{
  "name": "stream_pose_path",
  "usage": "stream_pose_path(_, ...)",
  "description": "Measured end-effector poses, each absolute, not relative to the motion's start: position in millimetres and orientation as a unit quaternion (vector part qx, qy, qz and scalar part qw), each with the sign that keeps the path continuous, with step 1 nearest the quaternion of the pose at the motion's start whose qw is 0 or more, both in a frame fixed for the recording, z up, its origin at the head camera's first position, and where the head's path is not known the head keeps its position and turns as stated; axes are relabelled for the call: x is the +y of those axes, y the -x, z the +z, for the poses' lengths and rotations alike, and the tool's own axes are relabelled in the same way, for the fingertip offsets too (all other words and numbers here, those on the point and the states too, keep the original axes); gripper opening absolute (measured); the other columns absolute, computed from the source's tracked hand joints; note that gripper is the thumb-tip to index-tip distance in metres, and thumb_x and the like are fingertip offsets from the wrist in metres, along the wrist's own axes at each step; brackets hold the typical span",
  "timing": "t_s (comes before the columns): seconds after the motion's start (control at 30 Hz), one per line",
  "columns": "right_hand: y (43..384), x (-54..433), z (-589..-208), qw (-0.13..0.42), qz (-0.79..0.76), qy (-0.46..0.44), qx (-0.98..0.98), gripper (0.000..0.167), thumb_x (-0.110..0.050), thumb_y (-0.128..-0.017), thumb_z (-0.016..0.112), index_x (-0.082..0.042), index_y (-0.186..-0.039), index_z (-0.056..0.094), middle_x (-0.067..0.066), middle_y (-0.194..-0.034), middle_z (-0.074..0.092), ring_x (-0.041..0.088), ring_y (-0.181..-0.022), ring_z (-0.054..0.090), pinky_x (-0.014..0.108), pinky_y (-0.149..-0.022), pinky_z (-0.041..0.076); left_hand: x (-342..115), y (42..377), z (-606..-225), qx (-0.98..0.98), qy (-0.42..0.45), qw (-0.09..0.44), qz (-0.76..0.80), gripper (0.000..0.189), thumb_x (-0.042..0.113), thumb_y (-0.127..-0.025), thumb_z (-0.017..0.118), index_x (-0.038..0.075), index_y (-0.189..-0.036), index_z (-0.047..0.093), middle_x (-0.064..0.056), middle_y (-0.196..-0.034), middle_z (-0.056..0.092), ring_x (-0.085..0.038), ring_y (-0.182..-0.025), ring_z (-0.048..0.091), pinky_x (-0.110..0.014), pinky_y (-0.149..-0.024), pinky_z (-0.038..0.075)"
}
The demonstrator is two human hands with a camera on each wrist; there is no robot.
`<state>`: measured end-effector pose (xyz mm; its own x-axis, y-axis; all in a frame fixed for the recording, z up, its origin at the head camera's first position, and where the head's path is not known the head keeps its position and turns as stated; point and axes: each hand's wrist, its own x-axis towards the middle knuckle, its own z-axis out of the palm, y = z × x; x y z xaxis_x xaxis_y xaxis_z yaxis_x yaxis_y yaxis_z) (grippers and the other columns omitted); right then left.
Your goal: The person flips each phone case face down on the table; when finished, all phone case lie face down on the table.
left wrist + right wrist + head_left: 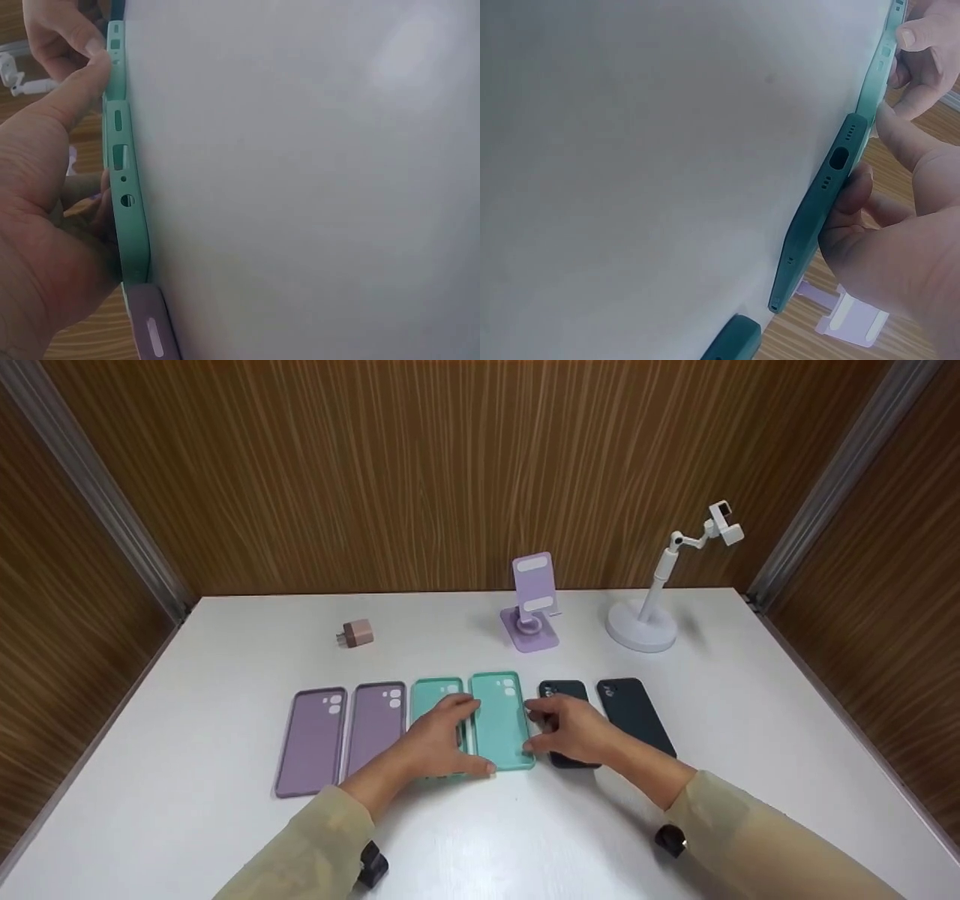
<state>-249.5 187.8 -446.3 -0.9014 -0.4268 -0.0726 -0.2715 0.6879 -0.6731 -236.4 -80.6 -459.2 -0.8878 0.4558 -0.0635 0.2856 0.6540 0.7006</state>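
Observation:
A mint-green phone case (499, 727) lies in the middle of the row, its open inner side facing up. My left hand (442, 739) reaches over a second mint-green case (431, 690) and holds the middle case by its left side, the thumb at its bottom edge. Thumb and index finger of my right hand (577, 727) hold the opposite long edge. The other right fingers curl over a dark case (570, 687), which the hand partly covers. In the left wrist view the left thumb presses the lower edge of the held case (116, 79).
Two purple cases (311, 742) lie at the left and another dark case (634, 709) at the right. Behind stand a pink charger plug (358, 632), a purple phone stand (534, 585) and a white jointed stand (641, 626). Wood-grain panels (465, 472) enclose the white table (187, 750).

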Motion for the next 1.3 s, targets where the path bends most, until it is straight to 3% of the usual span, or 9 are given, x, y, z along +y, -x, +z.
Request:
stream_pose_path(0.67, 245, 184, -438, 0.121, -0.385, 0.208, 0.891, 0.062, -0.008, -0.091, 0.084, 0.003, -0.147, 0.059, 0.012, -0.117, 0.072, 0.020, -0.091, 0.061, 0.029, -0.080, 0.054, -83, 235, -461, 0.900, -0.206, 0.113, 0.367, 0.106, 0.045, -0.079, 0.094, 0.004, -0.161, 0.043, -0.013, -0.168, 0.035, -0.038, -0.152, 0.037, -0.054, -0.121, 0.035)
stream_pose_path(0.97, 244, 190, -434, 0.158, -0.512, 0.157, 0.830, 0.060, -0.010, -0.097, 0.077, 0.004, -0.150, 0.054, 0.021, -0.128, 0.069, 0.030, -0.116, 0.068, 0.040, -0.099, 0.058, -82, 236, -459, 0.897, -0.210, 0.112, 0.373, 0.105, 0.044, -0.080, 0.094, 0.003, -0.161, 0.042, -0.014, -0.168, 0.035, -0.038, -0.152, 0.036, -0.054, -0.121, 0.034)
stream_pose_path(1.3, 247, 192, -439, 0.154, -0.574, 0.120, 0.796, 0.060, -0.007, -0.097, 0.076, 0.005, -0.151, 0.052, 0.022, -0.128, 0.068, 0.024, -0.111, 0.068, 0.038, -0.098, 0.058, -81, 236, -458, 0.895, -0.204, 0.125, 0.377, 0.105, 0.045, -0.080, 0.093, 0.005, -0.162, 0.042, -0.012, -0.169, 0.034, -0.037, -0.154, 0.033, -0.054, -0.122, 0.033)
